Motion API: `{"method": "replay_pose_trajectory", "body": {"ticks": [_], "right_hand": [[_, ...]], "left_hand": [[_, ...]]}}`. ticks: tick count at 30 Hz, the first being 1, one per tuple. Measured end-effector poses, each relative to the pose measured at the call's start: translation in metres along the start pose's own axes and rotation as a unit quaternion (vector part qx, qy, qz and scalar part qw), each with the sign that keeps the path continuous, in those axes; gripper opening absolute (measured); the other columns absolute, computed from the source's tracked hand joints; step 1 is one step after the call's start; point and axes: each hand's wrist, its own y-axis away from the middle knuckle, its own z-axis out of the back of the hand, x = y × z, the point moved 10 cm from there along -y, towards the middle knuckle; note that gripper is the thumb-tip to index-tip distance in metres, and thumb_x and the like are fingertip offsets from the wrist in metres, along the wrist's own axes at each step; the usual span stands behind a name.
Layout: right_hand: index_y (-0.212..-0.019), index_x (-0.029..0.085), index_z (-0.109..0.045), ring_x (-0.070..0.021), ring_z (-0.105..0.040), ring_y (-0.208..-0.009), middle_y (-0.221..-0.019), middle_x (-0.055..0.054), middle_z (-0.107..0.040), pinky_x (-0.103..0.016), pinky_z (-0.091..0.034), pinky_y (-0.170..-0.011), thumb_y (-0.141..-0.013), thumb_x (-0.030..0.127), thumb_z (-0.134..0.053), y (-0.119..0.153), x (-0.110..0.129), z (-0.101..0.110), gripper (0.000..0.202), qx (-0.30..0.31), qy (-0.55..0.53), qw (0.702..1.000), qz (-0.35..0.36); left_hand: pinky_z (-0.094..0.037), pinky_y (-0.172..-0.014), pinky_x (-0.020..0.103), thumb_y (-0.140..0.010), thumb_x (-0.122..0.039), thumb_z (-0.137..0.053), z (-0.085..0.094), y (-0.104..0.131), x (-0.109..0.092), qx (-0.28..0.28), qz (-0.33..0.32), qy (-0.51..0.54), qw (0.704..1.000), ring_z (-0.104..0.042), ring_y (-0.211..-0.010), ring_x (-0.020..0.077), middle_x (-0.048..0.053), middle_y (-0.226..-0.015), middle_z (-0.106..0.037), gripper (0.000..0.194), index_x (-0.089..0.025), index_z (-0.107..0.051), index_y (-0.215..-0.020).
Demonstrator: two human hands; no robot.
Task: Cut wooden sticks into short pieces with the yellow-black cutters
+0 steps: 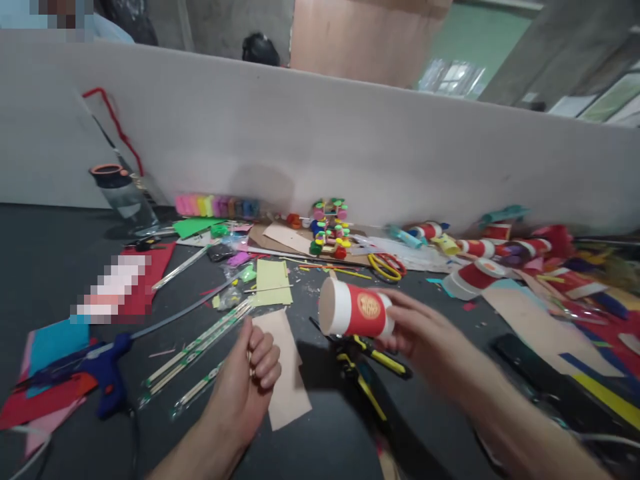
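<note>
A red and white paper cup (356,310) with a gold emblem lies sideways in my right hand (420,327), its covered end turned to the left. Curled into a fist, my left hand (255,373) hovers by a pale tan sheet (287,387); whatever its fingers may hold is hidden. Below the cup, black and yellow pliers (367,387) rest on the dark table. Packs of wooden sticks (200,343) in clear wrap lie left of my left hand.
A blue glue gun (107,373) with a cable lies at the left. A bottle (123,197) stands near the white partition (350,147). Yellow-handled scissors (385,267), colored clay (215,205) and a small colorful model (331,227) sit behind; more cups (473,277) lie right.
</note>
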Motion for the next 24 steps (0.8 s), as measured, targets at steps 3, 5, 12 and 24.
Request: {"method": "replay_pose_trajectory", "body": {"ticks": [3,5,12,24], "right_hand": [[-0.113,0.021,-0.069,-0.0192,-0.067,-0.077,-0.102,-0.008,-0.072,-0.029,-0.056,-0.059,-0.075,0.045,-0.076,0.026,-0.057,-0.048,0.046,0.06,-0.106,0.99,-0.069],[-0.111,0.022,-0.069,-0.0186,-0.067,-0.079,-0.101,-0.007,-0.072,-0.03,-0.057,-0.063,-0.076,0.044,-0.076,0.039,-0.079,-0.074,0.042,0.092,-0.169,0.976,-0.097],[-0.106,0.019,-0.068,-0.0181,-0.067,-0.082,-0.099,-0.009,-0.072,-0.028,-0.054,-0.067,-0.083,0.044,-0.065,0.062,-0.101,-0.127,0.034,0.178,-0.296,0.929,-0.13],[-0.105,0.026,-0.067,-0.0194,-0.065,-0.083,-0.1,-0.006,-0.072,-0.031,-0.053,-0.068,-0.088,0.046,-0.052,0.063,-0.112,-0.14,0.031,0.221,-0.287,0.928,-0.084]], "left_hand": [[-0.014,-0.033,0.018,-0.106,-0.035,-0.035,-0.029,0.019,-0.031,0.038,-0.061,0.009,0.997,-0.019,-0.035,0.0049,-0.009,-0.049,-0.022,0.048,-0.018,-0.038,-0.06],[-0.014,-0.033,0.019,-0.106,-0.037,-0.033,-0.051,0.033,-0.044,0.077,-0.103,-0.015,0.992,-0.017,-0.036,0.0057,-0.009,-0.048,-0.021,0.051,-0.018,-0.039,-0.059],[-0.043,-0.051,0.019,-0.09,-0.05,-0.063,-0.097,0.057,-0.033,0.198,-0.171,-0.186,0.947,-0.039,-0.045,0.0065,-0.008,-0.049,-0.038,0.045,-0.017,-0.05,-0.063],[-0.047,-0.069,0.026,-0.104,-0.038,-0.037,-0.089,0.07,-0.033,0.195,-0.196,-0.284,0.918,-0.063,-0.07,0.0149,0.006,-0.072,-0.071,0.037,-0.016,-0.066,-0.096]]}}
